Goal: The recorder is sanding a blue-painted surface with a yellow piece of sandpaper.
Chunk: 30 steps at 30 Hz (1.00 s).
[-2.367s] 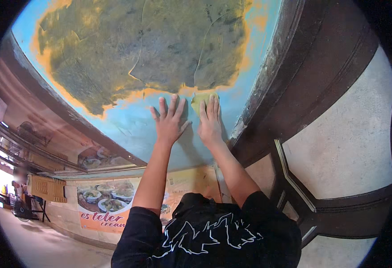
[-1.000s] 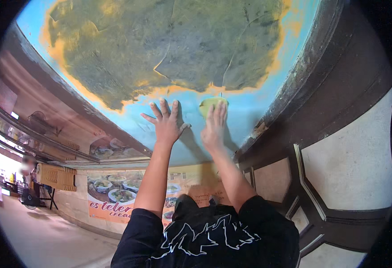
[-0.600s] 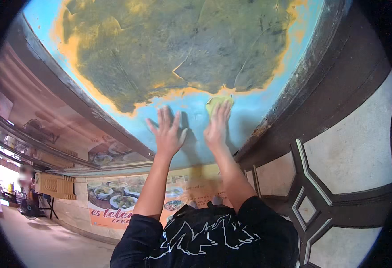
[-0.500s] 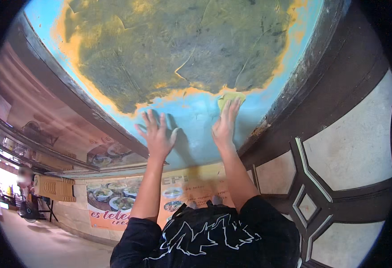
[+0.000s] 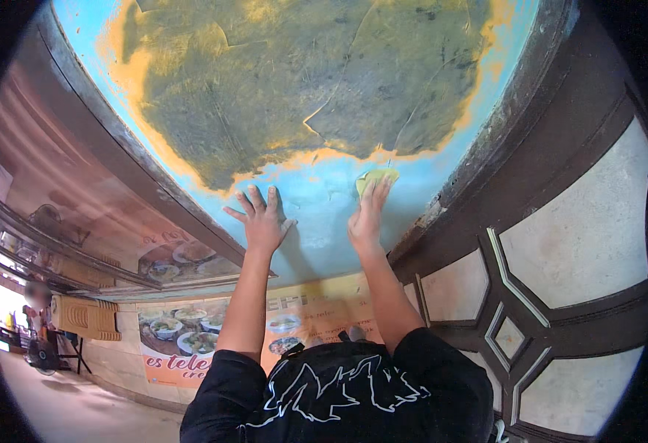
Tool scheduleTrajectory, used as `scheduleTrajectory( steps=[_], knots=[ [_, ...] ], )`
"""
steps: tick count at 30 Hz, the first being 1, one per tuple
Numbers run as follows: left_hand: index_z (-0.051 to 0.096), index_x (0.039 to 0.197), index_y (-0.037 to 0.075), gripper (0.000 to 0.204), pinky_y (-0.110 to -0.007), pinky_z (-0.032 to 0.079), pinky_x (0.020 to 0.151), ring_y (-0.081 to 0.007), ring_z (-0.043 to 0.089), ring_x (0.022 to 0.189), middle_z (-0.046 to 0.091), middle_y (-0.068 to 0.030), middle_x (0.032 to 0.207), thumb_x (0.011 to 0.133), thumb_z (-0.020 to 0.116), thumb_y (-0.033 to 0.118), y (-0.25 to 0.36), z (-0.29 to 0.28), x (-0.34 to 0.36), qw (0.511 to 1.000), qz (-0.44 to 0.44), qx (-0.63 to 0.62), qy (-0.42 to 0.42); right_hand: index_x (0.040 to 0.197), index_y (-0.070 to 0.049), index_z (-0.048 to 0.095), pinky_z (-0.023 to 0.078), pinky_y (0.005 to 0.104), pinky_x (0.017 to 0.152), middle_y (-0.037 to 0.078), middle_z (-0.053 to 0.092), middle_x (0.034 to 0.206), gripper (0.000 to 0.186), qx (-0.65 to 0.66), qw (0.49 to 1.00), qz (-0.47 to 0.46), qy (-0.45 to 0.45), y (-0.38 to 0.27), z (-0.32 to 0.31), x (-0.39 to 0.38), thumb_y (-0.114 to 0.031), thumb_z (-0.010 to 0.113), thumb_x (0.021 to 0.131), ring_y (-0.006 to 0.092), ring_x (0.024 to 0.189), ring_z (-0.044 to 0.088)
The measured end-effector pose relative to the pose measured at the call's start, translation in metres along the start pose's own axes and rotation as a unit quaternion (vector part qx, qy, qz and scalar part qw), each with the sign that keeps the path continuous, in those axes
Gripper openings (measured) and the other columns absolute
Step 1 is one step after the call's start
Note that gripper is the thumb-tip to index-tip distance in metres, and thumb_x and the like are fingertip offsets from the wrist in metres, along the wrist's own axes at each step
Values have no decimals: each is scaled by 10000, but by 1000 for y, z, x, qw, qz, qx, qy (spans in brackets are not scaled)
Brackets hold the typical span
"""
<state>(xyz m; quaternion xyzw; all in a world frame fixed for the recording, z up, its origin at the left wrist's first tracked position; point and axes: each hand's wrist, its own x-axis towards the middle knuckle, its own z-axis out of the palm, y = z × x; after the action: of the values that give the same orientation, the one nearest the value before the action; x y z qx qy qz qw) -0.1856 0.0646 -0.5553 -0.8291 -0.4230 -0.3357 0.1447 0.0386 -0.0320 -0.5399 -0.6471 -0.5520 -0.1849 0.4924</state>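
A painted surface in front of me has a large dark grey-olive patch (image 5: 294,81) with a ragged orange border, set in light blue paint (image 5: 324,244). My right hand (image 5: 367,214) presses a folded yellow-green piece of sandpaper (image 5: 374,179) flat on the blue paint, just below the patch's lower edge. Its fingers lie over the sheet and hide part of it. To the left, my left hand (image 5: 263,220) rests with spread fingers on the blue paint, below the orange edge, holding nothing.
Dark frame edges (image 5: 139,159) border the painted surface at both sides. A brown door with pale panels (image 5: 575,221) stands at right. Behind are a food banner (image 5: 184,340), stacked tan plastic chairs (image 5: 84,317), a black fan (image 5: 41,354) and a person (image 5: 38,303).
My right hand has slid the sandpaper a little toward me, off the orange edge onto the blue paint. The left hand stays spread on the surface. The view has shifted slightly.
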Motion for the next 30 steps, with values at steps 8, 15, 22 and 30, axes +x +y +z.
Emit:
scheduleTrajectory(
  steps=[8, 15, 22, 30],
  knots=[
    [217, 1499, 245, 1084, -814, -70, 924, -470, -180, 1398, -143, -158, 1567, 623, 790, 525, -7, -2, -3, 999, -20, 2, -25, 1410, 121, 222, 110, 615, 1120, 395, 121, 1461, 674, 11, 996, -39, -82, -48, 15, 2, 22, 420, 774, 576, 1359, 91],
    [174, 1509, 244, 1133, -808, -90, 921, -443, -212, 1399, -175, -149, 1562, 607, 801, 523, -13, -8, 0, 1000, -10, -8, -9, 1412, 121, 223, 112, 591, 1126, 384, 130, 1469, 620, 25, 999, -4, -36, -37, 15, -12, 9, 407, 831, 560, 1370, 99],
    [198, 1505, 254, 1104, -817, -60, 919, -452, -197, 1400, -169, -157, 1562, 618, 790, 539, -26, -14, -5, 1000, -8, -1, -15, 1363, 120, 308, 125, 612, 1115, 383, 190, 1451, 612, -5, 995, -42, -88, -80, 32, 0, -7, 432, 778, 563, 1361, 132],
    [333, 1453, 118, 1059, -790, -107, 936, -486, -217, 1379, -145, -234, 1545, 606, 786, 563, -26, -14, -1, 998, -10, 47, -44, 1423, 60, 262, 118, 615, 1115, 349, 153, 1484, 655, 40, 997, -12, -61, -63, 42, -22, -16, 430, 795, 545, 1374, 118]
  ],
)
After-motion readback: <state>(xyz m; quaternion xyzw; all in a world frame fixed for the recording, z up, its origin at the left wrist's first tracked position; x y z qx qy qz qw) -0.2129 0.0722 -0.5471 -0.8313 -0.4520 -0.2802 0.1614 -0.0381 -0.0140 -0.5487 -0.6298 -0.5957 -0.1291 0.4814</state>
